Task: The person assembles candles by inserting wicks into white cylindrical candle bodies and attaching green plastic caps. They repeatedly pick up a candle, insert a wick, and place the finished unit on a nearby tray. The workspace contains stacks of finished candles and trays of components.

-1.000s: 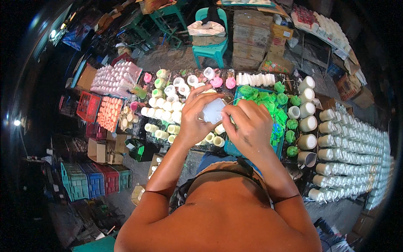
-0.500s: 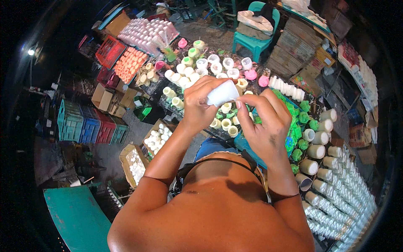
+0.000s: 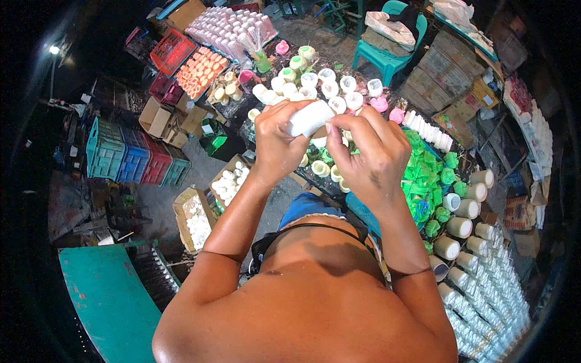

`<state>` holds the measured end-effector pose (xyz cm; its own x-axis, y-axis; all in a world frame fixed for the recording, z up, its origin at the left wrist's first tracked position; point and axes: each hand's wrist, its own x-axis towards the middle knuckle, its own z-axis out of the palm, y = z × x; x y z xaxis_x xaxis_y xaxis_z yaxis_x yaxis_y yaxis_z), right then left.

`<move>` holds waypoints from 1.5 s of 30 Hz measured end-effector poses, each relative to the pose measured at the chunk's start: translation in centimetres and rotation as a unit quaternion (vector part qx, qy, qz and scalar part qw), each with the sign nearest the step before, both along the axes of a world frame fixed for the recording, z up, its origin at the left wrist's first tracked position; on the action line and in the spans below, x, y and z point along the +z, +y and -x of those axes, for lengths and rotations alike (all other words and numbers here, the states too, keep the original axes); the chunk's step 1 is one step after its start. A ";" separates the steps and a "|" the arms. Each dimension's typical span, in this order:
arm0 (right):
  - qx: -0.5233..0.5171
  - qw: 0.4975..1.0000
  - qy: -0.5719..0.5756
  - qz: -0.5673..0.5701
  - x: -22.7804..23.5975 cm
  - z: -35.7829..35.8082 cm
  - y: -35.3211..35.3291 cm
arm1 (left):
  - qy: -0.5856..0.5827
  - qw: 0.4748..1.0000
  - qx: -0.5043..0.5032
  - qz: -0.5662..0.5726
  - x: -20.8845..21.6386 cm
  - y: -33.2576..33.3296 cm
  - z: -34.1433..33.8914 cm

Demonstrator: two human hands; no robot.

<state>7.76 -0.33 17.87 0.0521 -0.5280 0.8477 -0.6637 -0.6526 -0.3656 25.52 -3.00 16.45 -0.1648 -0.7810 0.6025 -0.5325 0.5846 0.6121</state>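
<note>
A smooth white candle (image 3: 311, 118) lies tilted in my left hand (image 3: 273, 140), whose fingers and thumb wrap round it over the worktable. My right hand (image 3: 374, 158) is closed in a pinch at the candle's right end. Its fingertips cover what they grip, which looks like the wick. Beyond the hands stand several white cups (image 3: 327, 75) with translucent linings. Pale yellow hollow cups (image 3: 321, 168) sit below the candle, partly hidden by my hands. Right of my right hand lies a heap of bright green pieces (image 3: 423, 166).
A teal plastic chair (image 3: 387, 60) stands beyond the table. Stacked crates (image 3: 136, 157) are at the left, near a carton (image 3: 192, 224) of white pieces. Large cream cylinders (image 3: 460, 227) and rows of clear-wrapped items (image 3: 490, 296) fill the right. A green panel (image 3: 109, 302) is lower left.
The candle has shifted slightly left and up in my left hand. My right fingertips have come closer to its end, covering the thin strand seen earlier. The view has turned a little.
</note>
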 end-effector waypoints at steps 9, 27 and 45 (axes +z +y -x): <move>-0.009 0.999 0.041 -0.015 0.2 -1.0 0.0 | -0.060 0.998 0.018 0.031 0.7 0.3 -1.0; 0.103 0.981 0.096 -0.136 0.7 -1.3 -0.9 | -0.154 0.985 -0.016 0.082 0.4 0.6 -3.2; 0.125 0.971 0.156 -0.130 -0.5 -0.7 -2.3 | -0.086 0.993 -0.075 0.029 -1.4 0.1 -1.6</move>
<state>8.49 -2.62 17.34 0.4385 -0.6596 0.6105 -0.6015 -0.7201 -0.3459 27.11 -2.91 15.05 -0.3805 -0.7047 0.5989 -0.5309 0.6967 0.4825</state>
